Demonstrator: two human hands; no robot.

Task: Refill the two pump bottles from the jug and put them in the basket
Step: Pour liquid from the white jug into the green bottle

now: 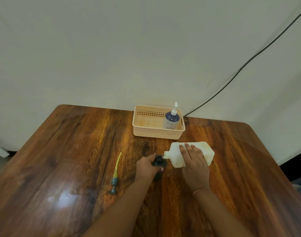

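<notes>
Right hand (pixel 195 166) clasps the tipped white plastic jug (pixel 175 158), spout aimed into the small dark pump bottle (pixel 159 162) gripped steady by the left hand (pixel 145 165).

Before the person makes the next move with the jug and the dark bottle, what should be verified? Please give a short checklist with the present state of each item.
1. Jug spout at the dark bottle mouth: ok, the jug is tipped to it.
2. Left hand grips the dark bottle: ok.
3. Right hand holds the jug: ok.
4. Fill level in the dark bottle: cannot tell, too dark.
5. Pump ready on the table, left of the left hand: ok.
6. Room in the basket beside the blue bottle: ok.
</notes>
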